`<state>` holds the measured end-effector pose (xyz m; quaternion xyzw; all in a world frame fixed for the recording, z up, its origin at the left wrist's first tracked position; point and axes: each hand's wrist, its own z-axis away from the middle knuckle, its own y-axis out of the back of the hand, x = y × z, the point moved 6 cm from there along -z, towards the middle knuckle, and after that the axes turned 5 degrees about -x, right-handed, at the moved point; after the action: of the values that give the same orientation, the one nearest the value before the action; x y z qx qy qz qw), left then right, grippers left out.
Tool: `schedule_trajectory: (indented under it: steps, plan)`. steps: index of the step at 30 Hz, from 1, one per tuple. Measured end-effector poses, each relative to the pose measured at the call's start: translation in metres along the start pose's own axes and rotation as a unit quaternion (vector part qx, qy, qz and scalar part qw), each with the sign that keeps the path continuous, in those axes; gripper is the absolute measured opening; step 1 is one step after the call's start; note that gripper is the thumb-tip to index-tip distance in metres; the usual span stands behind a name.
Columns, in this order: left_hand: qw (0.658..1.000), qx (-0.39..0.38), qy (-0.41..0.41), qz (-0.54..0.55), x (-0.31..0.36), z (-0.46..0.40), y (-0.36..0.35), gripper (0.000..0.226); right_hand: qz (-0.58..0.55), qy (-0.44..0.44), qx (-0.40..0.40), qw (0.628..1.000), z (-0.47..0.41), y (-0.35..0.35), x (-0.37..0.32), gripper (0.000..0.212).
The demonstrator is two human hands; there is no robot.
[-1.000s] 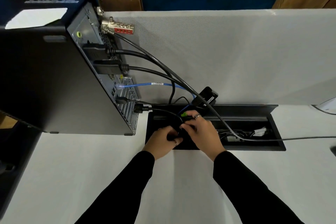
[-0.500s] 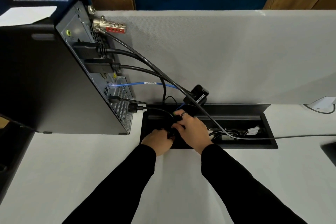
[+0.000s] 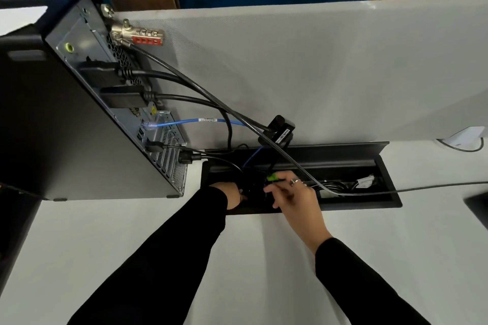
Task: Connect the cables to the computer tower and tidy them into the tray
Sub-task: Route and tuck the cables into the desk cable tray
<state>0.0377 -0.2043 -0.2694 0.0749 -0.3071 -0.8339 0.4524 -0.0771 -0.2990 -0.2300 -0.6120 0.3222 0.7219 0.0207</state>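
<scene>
both hands in tray [image 3: 343,202]; green plug [image 3: 273,177] betw right fingers [image 3: 272,187].

Both arms, in black sleeves, rise from the bottom edge of the frame and converge just below the centre. The left hand [image 3: 229,194] is turned down and away past the wrist, its fingers out of sight (so whether they are straight or curled cannot be told), while the forearm climbs diagonally from the lower left. The right hand [image 3: 295,194] sits just to its right, back toward the camera, a ring on one finger, with the fingers [image 3: 272,186] bent toward the left; what they close on is too blurred to tell.
</scene>
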Motion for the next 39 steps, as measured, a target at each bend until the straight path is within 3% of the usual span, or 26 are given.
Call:
schedule_trajectory:
  steps: [5,10,12,17,23,27,30,32,34,37,39]
  plan:
    - [0.999,-0.017,0.014,-0.048,0.006,-0.001,0.011,0.048,-0.004,-0.020,0.044,0.999,0.010,0.012,0.016,0.037]
    - [0.996,-0.029,0.018,-0.085,0.006,-0.001,0.010,0.043,0.039,0.001,-0.039,0.998,0.003,-0.012,0.012,0.023]
    - [0.997,-0.021,0.010,-0.077,0.008,0.000,0.014,0.041,0.036,0.002,-0.072,0.997,-0.004,-0.024,0.007,0.033]
    - [0.998,-0.024,-0.025,-0.050,-0.002,0.000,0.012,0.035,0.035,-0.007,-0.061,0.997,-0.024,-0.032,-0.007,0.033]
    - [0.982,0.030,-0.079,0.166,-0.014,-0.005,0.007,0.019,0.031,-0.024,-0.023,0.999,-0.030,-0.030,-0.004,0.020]
    - [0.909,0.058,-0.136,0.390,-0.016,0.008,0.003,0.021,-0.028,-0.017,-0.025,0.999,-0.026,-0.027,-0.005,0.037]
    - [0.859,0.111,-0.152,0.477,-0.013,0.019,0.006,0.016,-0.083,-0.016,-0.015,0.996,-0.019,-0.021,-0.004,0.040]
    - [0.848,0.147,-0.145,0.489,-0.010,0.020,0.006,0.020,-0.081,-0.007,-0.010,0.997,-0.016,-0.019,-0.004,0.043]
    - [0.862,0.188,-0.128,0.453,-0.008,0.018,0.005,0.020,-0.061,-0.003,-0.011,0.998,-0.014,-0.020,-0.004,0.047]
    - [0.885,0.255,-0.093,0.377,-0.007,0.017,0.006,0.018,-0.016,-0.018,-0.025,0.999,-0.013,-0.029,0.002,0.029]
    - [0.884,0.278,-0.082,0.368,-0.006,0.019,0.005,0.016,0.045,-0.020,-0.049,0.998,-0.012,-0.040,0.003,0.028]
